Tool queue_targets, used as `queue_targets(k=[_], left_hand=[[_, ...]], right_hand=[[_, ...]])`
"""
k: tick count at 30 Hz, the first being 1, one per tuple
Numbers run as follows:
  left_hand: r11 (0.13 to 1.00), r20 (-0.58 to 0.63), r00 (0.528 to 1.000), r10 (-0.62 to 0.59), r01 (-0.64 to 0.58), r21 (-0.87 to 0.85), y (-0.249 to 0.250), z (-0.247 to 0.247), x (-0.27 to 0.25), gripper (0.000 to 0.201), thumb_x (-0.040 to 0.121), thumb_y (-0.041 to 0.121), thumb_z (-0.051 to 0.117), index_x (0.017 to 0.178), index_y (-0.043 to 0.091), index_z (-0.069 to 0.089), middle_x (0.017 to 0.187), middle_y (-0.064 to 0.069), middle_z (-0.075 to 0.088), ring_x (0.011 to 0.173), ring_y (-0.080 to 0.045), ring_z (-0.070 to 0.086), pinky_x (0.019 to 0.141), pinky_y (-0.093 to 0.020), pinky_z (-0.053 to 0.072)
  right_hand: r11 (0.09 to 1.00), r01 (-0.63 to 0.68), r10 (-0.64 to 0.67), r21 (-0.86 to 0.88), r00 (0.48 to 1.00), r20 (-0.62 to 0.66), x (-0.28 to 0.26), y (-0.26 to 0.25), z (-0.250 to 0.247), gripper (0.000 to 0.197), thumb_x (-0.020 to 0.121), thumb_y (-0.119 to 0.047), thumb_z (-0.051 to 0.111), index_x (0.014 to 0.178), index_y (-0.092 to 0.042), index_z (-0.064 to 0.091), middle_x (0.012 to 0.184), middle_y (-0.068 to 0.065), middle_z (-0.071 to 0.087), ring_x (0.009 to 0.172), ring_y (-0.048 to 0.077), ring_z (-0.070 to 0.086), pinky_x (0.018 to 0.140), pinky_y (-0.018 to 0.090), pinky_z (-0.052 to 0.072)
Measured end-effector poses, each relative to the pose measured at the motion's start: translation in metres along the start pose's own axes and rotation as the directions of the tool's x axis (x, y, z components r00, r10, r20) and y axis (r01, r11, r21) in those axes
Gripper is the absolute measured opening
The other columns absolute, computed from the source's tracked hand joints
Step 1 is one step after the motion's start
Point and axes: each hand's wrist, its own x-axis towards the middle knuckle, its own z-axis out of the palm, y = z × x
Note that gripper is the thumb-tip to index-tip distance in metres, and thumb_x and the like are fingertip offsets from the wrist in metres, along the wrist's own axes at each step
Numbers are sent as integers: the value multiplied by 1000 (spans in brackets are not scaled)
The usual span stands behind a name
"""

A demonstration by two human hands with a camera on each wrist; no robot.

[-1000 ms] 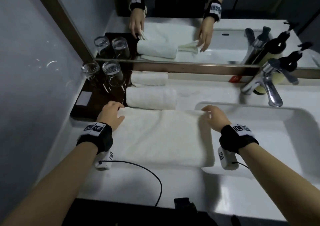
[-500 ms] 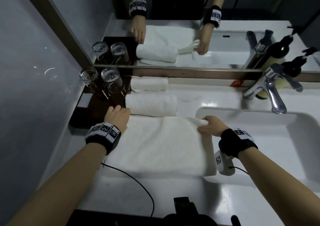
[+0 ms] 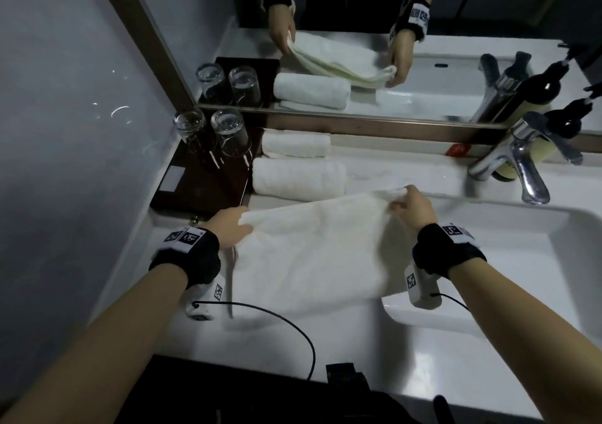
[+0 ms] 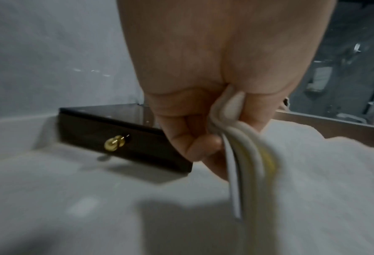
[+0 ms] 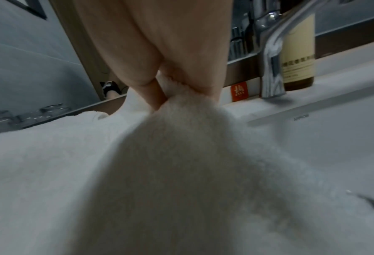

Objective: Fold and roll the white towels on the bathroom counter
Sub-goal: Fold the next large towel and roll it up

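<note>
At the left of the frame, a dark tray [image 3: 202, 192] is seen on the white surface [image 3: 260, 352], with two upturned glasses [image 3: 211, 137] standing on it. Just right of it, two rolled towels [image 3: 298, 176] lie side by side below the mirror [image 3: 358, 49]. In the lower centre, a folded white towel [image 3: 312, 254] is held raised at its far edge, while its near edge lies on the surface. The left hand [image 3: 228, 228] is closed on the towel's far left corner; in the left wrist view the fingers [image 4: 203, 143] are curled round several stacked layers. The right hand [image 3: 413, 208] pinches the far right corner, with cloth bunched between thumb and fingers [image 5: 151, 93]. At the right, a sink [image 3: 521, 277] and chrome tap [image 3: 521, 169] are seen. The towel is judged to be soft, light and limp, sagging between the grips. It is best held at both corners through all layers, so the fold stays aligned.
</note>
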Motion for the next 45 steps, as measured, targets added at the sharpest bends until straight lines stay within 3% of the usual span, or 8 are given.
queue_targets(k=[3,8,15,22,30,34,41,45], left_hand=[[984,76,994,-82,93,-154,-21,14,-18,32,90,9,57,120,-2,55,121,-20,59,111,-32,56,98,-37,42],[917,218,947,-234,289,-274,-59,34,-51,16,91,15,57,103,4,55,88,-16,56,76,-26,53,57,-29,42],[907,270,928,-256,327,-265,-81,48,-73,22,92,27,57,98,6,55,86,-13,50,61,-19,46,53,-23,41],[915,354,917,-184,291,-278,-91,59,-98,19,94,26,53,99,8,54,77,-8,59,51,-15,59,46,-19,36],[893,378,904,-200,327,-309,-100,63,-105,29,95,30,51,112,7,49,82,-12,67,44,-7,63,38,-15,30],[988,223,969,-108,128,-80,-103,65,-103,33,88,32,61,108,6,58,94,-9,64,73,-21,65,56,-24,44],[994,69,991,-112,111,24,-95,77,-99,27,84,29,64,105,17,51,101,0,54,96,-23,57,80,-30,43],[973,221,949,-226,206,108,-88,96,-116,24,78,27,68,77,19,45,76,1,50,66,-19,48,60,-27,37]], right_hand=[[996,77,-76,-35,997,27,6,-16,5,30,85,-3,56,114,-1,51,108,21,65,104,36,59,74,28,36],[986,165,-166,21,983,79,-6,-41,23,43,87,-1,53,130,-3,49,124,20,57,113,34,54,92,31,40],[874,306,-306,-378,950,63,-85,-49,62,63,89,-25,53,145,-19,25,155,8,18,144,31,10,114,50,17],[513,796,-527,-321,587,615,-192,-64,150,62,88,-37,47,145,-34,22,159,-3,10,146,26,7,112,55,14],[756,183,-59,-628,975,213,-144,-37,104,63,85,-56,41,139,-38,16,155,1,9,140,38,10,104,65,19],[832,-102,102,-545,994,-30,-150,-13,84,60,79,-50,53,128,-27,28,148,10,19,135,41,17,103,64,21],[885,77,-32,-459,994,105,-177,10,94,67,78,-44,50,135,-31,18,152,14,11,131,40,27,104,58,27],[825,268,-174,-497,958,229,-173,19,88,66,84,-40,47,139,-32,11,157,8,3,143,38,9,112,58,14]])
